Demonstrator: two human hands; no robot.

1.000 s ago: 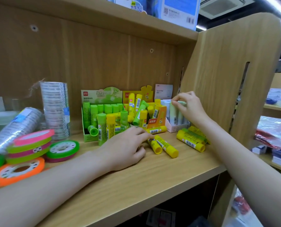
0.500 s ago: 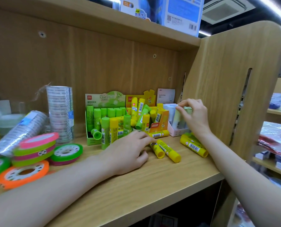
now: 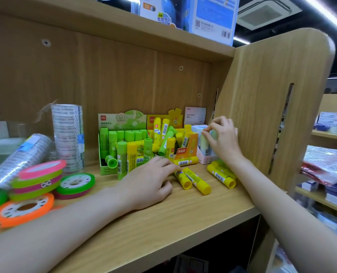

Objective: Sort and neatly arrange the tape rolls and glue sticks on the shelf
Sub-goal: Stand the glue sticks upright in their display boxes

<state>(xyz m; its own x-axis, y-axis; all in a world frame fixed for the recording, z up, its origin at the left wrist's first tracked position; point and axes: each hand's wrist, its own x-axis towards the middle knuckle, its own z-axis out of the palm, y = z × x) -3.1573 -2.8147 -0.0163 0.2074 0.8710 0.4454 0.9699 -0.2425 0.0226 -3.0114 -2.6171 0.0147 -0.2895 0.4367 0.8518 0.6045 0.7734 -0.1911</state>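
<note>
Glue sticks point(image 3: 196, 180) mostly lie loose on the wooden shelf point(image 3: 163, 223): smooth yellow plastic cylinders on their sides, others jammed crookedly in the green point(image 3: 122, 123) and orange point(image 3: 185, 150) card boxes. The right hand point(image 3: 222, 140) pinches a pale stick point(image 3: 204, 143) standing in the pink box point(image 3: 203, 157). The left hand point(image 3: 150, 184) rests curled beside the yellow sticks, fingertips touching one. Glossy tape rolls point(image 3: 36, 182) sit heaped at left, unsorted; most work seems left.

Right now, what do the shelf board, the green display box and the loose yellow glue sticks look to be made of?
Shelf board: wood-grain laminate or veneer, matte, with printed-looking grain lines. Green display box: thin printed cardboard, judging by its folded, die-cut header. Loose yellow glue sticks: smooth, slightly glossy plastic tubes with paper barcode labels, probably.
</note>
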